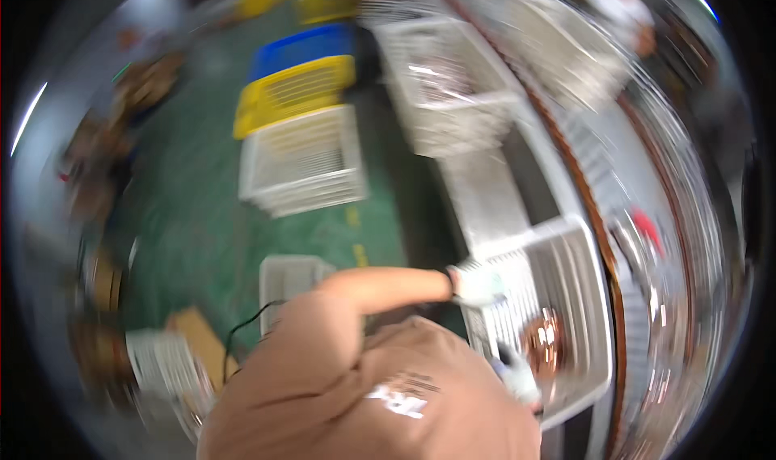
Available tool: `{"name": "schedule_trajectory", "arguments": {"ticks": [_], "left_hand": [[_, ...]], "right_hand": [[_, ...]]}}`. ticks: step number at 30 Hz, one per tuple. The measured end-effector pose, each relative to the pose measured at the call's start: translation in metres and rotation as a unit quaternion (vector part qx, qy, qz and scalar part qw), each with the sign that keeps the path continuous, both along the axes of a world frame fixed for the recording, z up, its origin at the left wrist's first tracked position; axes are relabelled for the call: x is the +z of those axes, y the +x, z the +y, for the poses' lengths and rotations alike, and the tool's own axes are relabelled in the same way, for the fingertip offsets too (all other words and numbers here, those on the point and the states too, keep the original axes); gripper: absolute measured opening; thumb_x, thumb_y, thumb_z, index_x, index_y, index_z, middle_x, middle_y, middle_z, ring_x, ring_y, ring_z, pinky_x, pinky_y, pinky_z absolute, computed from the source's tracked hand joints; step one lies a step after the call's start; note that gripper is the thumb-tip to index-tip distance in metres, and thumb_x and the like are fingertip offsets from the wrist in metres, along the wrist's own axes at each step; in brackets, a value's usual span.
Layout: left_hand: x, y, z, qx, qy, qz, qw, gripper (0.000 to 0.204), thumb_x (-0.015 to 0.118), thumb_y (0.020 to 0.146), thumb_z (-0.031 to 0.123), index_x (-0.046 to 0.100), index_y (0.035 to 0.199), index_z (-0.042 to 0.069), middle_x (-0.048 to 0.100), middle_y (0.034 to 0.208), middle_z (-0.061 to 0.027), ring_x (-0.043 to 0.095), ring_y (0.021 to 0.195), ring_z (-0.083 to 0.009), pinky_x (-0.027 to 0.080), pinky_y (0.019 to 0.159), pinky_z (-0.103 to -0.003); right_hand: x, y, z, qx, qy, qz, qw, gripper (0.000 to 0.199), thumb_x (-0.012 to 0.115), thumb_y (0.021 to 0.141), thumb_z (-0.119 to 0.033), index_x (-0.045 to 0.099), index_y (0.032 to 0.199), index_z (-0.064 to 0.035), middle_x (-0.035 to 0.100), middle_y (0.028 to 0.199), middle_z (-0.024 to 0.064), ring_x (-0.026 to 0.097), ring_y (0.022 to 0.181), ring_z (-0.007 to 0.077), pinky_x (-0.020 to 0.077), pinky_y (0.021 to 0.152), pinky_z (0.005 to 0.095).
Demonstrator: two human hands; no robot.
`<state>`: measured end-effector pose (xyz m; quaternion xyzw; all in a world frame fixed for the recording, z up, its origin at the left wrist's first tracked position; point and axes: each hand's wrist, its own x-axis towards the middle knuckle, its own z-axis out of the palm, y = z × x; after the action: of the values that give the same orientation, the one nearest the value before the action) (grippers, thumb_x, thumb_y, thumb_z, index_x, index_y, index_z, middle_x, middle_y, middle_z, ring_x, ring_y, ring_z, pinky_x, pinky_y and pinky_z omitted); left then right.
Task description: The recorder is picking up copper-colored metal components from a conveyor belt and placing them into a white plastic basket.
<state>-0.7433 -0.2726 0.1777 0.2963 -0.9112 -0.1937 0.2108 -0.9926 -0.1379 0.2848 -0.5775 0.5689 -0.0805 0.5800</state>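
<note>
A white plastic crate (596,298) with slatted walls stands at my right, and a few shiny copper-coloured pieces (543,339) lie in it. My left hand (482,287), in a pale glove with a dark band at the wrist, reaches across to the crate's left side. Closer to my body is my right hand (520,379), also gloved, beside the copper-coloured pieces. Something dark (507,353) shows at its fingers; I cannot make out whether it is part of the glove or a thing held. Motion blur smears the fingers of both hands.
Farther along, another white crate (453,116) holds shiny pieces. Stacked white (305,177), yellow (295,88) and blue (297,49) crates stand on the green floor (190,225). A conveyor line with a brown edge (578,169) runs along the right. A pale bin (283,282) stands at my left.
</note>
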Motion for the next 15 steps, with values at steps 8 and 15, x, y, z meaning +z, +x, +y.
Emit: {"name": "schedule_trajectory", "arguments": {"ticks": [8,15], "left_hand": [[0.051,0.031,-0.047,-0.257,-0.017,-0.096,0.961,0.031,0.055,0.101,0.036,0.071,0.093,0.010,0.070,0.081,-0.0151,0.068,0.074,-0.0354,0.052,0.072,-0.051],[0.063,-0.034,-0.096,-0.317,0.156,-0.138,0.925,0.033,0.059,0.102,0.030,0.073,0.120,0.006,0.075,0.106,-0.0200,0.074,0.099,-0.0325,0.057,0.093,-0.040]], "right_hand": [[-0.065,0.024,0.055,-0.085,-0.122,0.330,0.932,0.033,0.064,0.090,-0.019,0.069,0.122,-0.0126,0.075,0.110,0.0165,0.072,0.101,0.0355,0.0563,0.088,0.0478],[-0.066,0.053,0.067,-0.210,-0.205,0.451,0.843,0.036,0.075,0.078,-0.018,0.071,0.113,-0.0116,0.072,0.100,0.0105,0.070,0.096,0.0306,0.0542,0.084,0.0454]]}}
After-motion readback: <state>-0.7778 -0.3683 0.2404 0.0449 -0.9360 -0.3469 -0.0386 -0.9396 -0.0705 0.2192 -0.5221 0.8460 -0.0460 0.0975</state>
